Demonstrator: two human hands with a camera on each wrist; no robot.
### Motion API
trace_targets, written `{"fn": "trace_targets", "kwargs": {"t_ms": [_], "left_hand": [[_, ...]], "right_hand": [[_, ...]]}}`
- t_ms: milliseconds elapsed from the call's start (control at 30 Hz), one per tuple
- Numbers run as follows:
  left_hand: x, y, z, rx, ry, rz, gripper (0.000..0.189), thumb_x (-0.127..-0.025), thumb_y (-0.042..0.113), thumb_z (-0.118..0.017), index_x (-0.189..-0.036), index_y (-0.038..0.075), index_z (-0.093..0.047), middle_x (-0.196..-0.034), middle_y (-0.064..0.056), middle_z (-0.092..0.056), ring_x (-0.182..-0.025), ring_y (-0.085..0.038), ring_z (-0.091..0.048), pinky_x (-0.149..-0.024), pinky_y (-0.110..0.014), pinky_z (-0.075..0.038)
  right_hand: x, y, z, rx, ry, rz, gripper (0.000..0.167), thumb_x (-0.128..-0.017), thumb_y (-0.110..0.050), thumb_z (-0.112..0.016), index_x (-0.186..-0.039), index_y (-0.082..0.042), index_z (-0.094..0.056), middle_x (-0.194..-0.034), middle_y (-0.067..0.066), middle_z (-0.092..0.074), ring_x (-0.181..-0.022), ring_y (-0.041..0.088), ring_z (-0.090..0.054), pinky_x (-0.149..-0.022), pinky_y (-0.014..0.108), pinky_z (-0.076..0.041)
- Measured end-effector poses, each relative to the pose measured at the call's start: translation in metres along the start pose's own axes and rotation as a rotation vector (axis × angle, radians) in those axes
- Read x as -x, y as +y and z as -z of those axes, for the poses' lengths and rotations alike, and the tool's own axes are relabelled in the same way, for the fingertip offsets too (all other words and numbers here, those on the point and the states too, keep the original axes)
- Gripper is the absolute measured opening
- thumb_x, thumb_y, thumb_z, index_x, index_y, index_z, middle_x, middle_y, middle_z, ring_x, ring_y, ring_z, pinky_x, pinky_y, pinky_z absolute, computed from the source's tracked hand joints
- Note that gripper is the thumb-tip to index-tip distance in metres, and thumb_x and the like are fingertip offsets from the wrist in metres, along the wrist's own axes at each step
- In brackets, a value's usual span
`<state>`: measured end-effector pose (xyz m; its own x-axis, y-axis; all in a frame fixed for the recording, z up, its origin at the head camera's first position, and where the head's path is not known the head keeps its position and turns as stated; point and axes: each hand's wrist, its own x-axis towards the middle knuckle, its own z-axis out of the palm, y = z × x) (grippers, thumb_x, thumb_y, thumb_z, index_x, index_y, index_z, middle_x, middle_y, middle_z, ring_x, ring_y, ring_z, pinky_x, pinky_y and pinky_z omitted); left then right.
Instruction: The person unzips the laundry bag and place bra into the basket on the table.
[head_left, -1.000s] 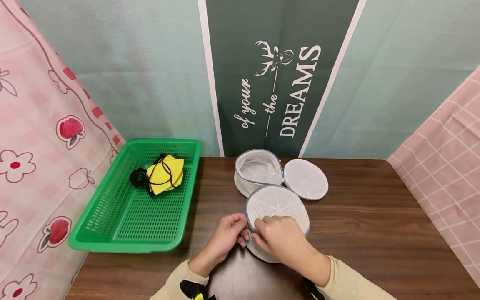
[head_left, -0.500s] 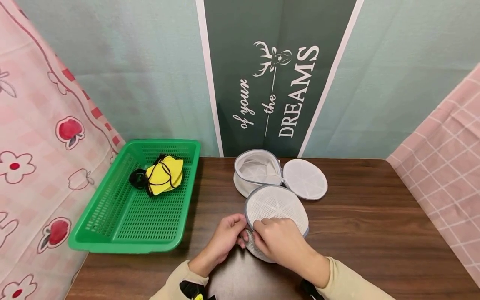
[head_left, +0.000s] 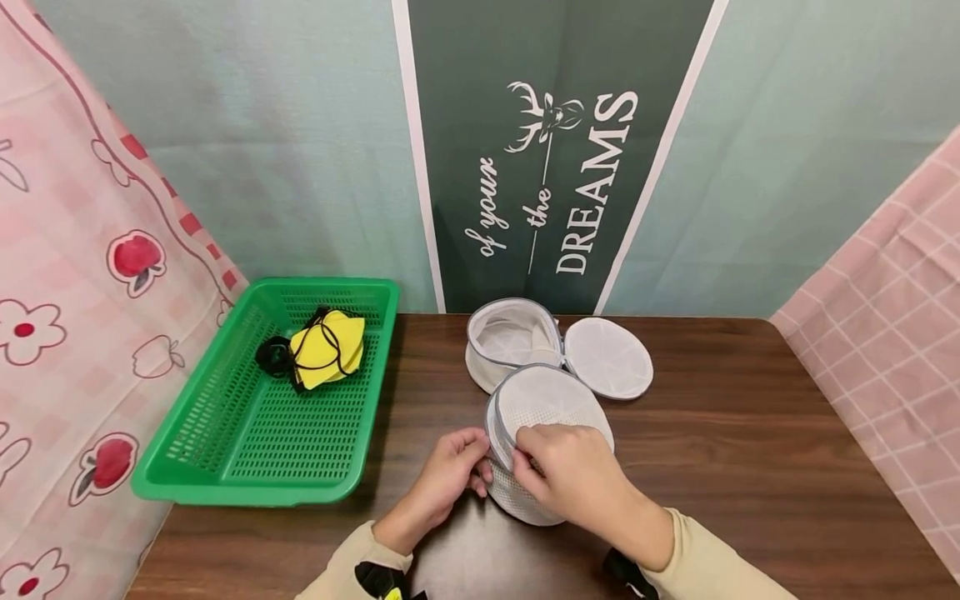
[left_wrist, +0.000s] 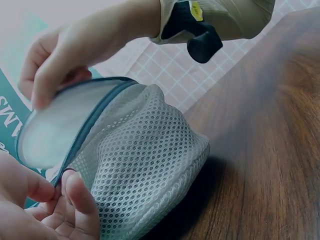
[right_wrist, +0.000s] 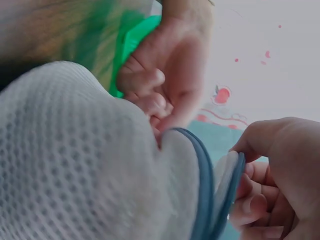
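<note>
A round white mesh laundry bag (head_left: 521,498) with a grey-blue zipper edge sits on the dark wooden table, near its front. My left hand (head_left: 448,468) pinches the zipper edge at the bag's left side. With thumb and fingers, my right hand (head_left: 572,468) grips the edge of the bag's lid (head_left: 546,392) and holds it raised. The left wrist view shows a gap between the lid and the mesh side (left_wrist: 150,155). In the right wrist view, the lid edge (right_wrist: 232,195) stands apart from the rim, pinched by the right fingers. The bag's inside is mostly hidden.
Right behind stands a second mesh laundry bag (head_left: 480,367), unzipped, its round lid (head_left: 609,358) folded out to the right. At the left, a green plastic basket (head_left: 281,437) holds a yellow item (head_left: 333,346) with black cords and a black bundle (head_left: 273,357). Curtains surround the table.
The right hand has shifted slightly right, lifting the lid edge away from the rim, so a gap now shows at the left. The left hand keeps its hold at the rim.
</note>
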<state>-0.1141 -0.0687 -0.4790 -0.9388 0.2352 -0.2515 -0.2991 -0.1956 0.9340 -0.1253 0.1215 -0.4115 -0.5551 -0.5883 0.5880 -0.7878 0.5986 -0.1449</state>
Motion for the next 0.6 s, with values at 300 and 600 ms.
{"fn": "trace_targets", "kwargs": {"t_ms": [300, 600], "left_hand": [[0.0, 0.0, 0.001, -0.004, 0.007, 0.007, 0.016, -0.105, 0.005, -0.047, -0.096, -0.003, -0.058, -0.066, -0.002, -0.055, -0.058, -0.009, -0.053, -0.048, -0.018, -0.048], [0.003, 0.003, 0.002, 0.005, 0.008, 0.008, 0.015, -0.105, 0.007, -0.05, -0.099, -0.004, -0.057, -0.064, -0.001, -0.054, -0.058, -0.008, -0.052, -0.048, -0.018, -0.048]], "right_hand": [[-0.004, 0.011, 0.024, -0.041, 0.076, -0.08, 0.025, -0.079, -0.015, -0.067, -0.066, -0.026, -0.048, -0.06, -0.018, -0.035, -0.054, -0.004, -0.033, -0.044, 0.014, -0.025], [-0.001, 0.024, 0.045, -0.08, 0.122, -0.172, 0.02, -0.081, -0.016, -0.065, -0.069, -0.026, -0.053, -0.06, -0.017, -0.042, -0.053, -0.003, -0.035, -0.046, 0.015, -0.029]]}}
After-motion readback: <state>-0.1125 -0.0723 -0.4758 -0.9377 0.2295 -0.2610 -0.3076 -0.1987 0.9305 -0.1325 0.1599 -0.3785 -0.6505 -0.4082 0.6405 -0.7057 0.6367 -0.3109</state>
